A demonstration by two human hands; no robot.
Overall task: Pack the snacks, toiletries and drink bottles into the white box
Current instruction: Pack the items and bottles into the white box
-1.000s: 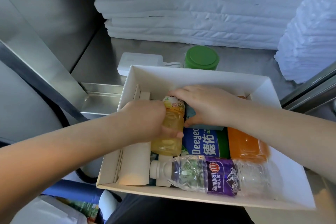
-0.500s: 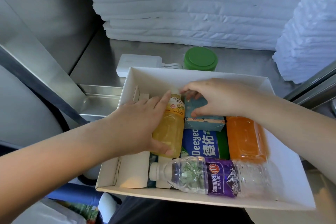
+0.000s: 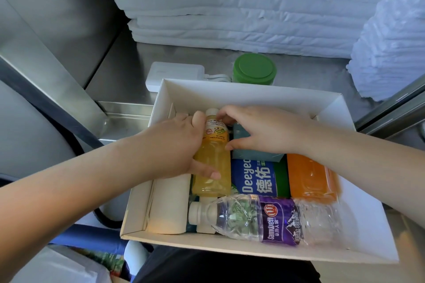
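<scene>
The white box [image 3: 241, 94] lies open on the steel counter. Inside it a yellow juice bottle [image 3: 213, 167] lies lengthwise, and my left hand [image 3: 177, 147] grips it from the left, thumb across its front. My right hand [image 3: 259, 131] holds a small teal carton [image 3: 255, 156] next to the bottle's neck, fingers over its far end. A blue Deeyeo pack [image 3: 255, 179], an orange drink bottle [image 3: 310, 177] and a clear water bottle with a purple label [image 3: 264, 220] also lie in the box. A beige roll [image 3: 170, 204] sits along the left wall.
Behind the box stand a green-lidded jar [image 3: 254, 69] and a white charger [image 3: 174, 76]. Stacks of folded white boxes [image 3: 241, 7] fill the back, and another white stack [image 3: 391, 41] stands at the right. A steel ledge [image 3: 124, 112] runs at the left.
The yellow bottle has moved a little toward the box's far end under my left hand. My right hand has shifted left over the teal carton, closer to the bottle's cap.
</scene>
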